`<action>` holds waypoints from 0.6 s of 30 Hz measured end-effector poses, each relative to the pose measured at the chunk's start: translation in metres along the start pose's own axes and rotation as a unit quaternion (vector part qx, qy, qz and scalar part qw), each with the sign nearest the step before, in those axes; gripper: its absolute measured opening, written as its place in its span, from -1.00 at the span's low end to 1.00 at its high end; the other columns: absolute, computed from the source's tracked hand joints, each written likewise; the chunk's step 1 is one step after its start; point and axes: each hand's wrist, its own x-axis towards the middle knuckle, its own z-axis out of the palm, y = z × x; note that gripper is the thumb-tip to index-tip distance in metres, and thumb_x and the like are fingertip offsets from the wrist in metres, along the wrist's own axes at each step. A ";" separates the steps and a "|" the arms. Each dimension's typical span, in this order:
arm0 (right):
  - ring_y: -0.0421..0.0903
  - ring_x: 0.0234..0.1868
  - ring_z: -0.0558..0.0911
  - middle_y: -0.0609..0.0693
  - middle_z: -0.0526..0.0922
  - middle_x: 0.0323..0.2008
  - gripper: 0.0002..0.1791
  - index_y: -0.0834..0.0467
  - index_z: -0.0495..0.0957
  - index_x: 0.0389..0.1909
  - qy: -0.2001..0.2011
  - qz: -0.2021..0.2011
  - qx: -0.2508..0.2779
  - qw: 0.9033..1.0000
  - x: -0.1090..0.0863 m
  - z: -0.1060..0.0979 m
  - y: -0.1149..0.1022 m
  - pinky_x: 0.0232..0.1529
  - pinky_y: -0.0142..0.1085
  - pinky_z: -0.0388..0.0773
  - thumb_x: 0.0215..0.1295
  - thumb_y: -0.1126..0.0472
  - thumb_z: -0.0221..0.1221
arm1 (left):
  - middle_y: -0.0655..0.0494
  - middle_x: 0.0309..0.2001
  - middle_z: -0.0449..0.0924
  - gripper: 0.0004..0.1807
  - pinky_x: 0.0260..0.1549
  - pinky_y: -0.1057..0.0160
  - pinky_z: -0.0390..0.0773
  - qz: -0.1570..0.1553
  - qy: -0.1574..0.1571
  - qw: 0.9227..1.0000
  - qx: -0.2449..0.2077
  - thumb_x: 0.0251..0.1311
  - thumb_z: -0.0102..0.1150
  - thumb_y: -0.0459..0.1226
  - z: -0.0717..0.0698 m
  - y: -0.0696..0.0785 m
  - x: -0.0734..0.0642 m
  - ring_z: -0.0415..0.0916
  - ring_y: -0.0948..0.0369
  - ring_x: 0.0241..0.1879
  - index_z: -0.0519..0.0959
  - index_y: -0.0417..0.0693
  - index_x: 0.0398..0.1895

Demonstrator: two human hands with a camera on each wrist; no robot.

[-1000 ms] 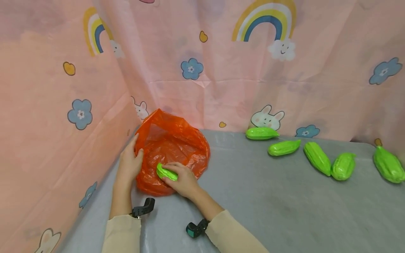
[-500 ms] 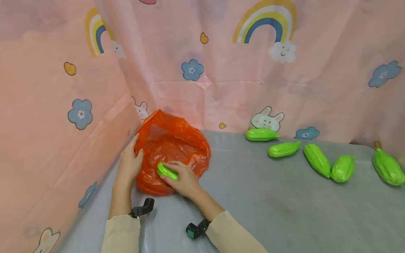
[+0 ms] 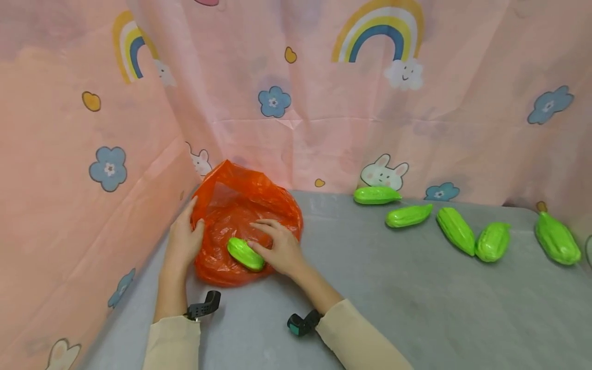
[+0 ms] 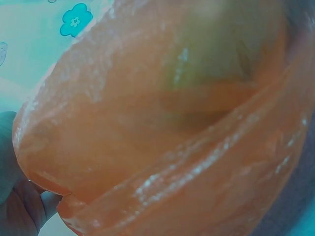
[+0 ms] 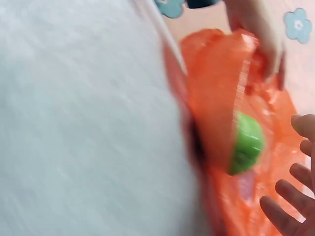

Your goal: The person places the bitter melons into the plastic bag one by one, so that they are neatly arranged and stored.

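Note:
A thin orange-red plastic bag [image 3: 250, 195] stands in the left corner with its mouth spread wide. My left hand [image 3: 182, 241] holds the bag's left rim, thumb on one side and fingers on the other. Inside the bag lies a shiny green gourd-like vegetable [image 3: 245, 254]; the right wrist view shows the same vegetable [image 5: 247, 142] partly covered by the bag's edge. My right hand [image 3: 283, 249] is over the bag just right of it, fingers spread and gripping nothing. Whether the thumb still brushes the vegetable I cannot tell. Through the film, the left wrist view shows a blurred greenish shape.
Several similar green vegetables [image 3: 455, 231] lie along the back right of the grey surface [image 3: 393, 308]. The one at far right [image 3: 557, 239] has a brown stem. A pink printed cloth [image 3: 324, 139] rises behind and at the left, close to the bag.
My right hand has let go of the green vegetable, spread its fingers and drawn slightly right. The vegetable stays in the bag. My left hand keeps its hold on the rim.

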 end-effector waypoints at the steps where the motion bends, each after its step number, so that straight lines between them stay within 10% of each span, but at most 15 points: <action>1: 0.02 0.26 0.61 0.02 0.61 0.25 -0.49 0.06 0.59 0.26 0.005 -0.001 0.001 1.000 0.001 -0.005 0.000 0.23 -0.03 0.61 0.33 0.00 0.30 | -0.17 0.59 0.08 -0.29 0.46 -0.34 0.18 0.001 0.000 1.000 0.000 0.48 -0.13 -0.31 0.000 0.000 0.000 0.07 -0.22 0.55 -0.01 0.07 0.65; 18: 0.08 0.12 0.64 0.08 0.58 0.28 -0.51 0.11 0.57 0.27 0.061 0.018 -0.026 0.998 0.008 -0.087 0.025 -0.09 -0.05 0.75 0.35 0.08 0.29 | -0.20 0.58 0.10 -0.29 0.44 -0.35 0.19 0.002 0.002 1.000 0.002 0.48 -0.12 -0.32 -0.003 0.001 -0.002 0.10 -0.24 0.54 -0.02 0.04 0.65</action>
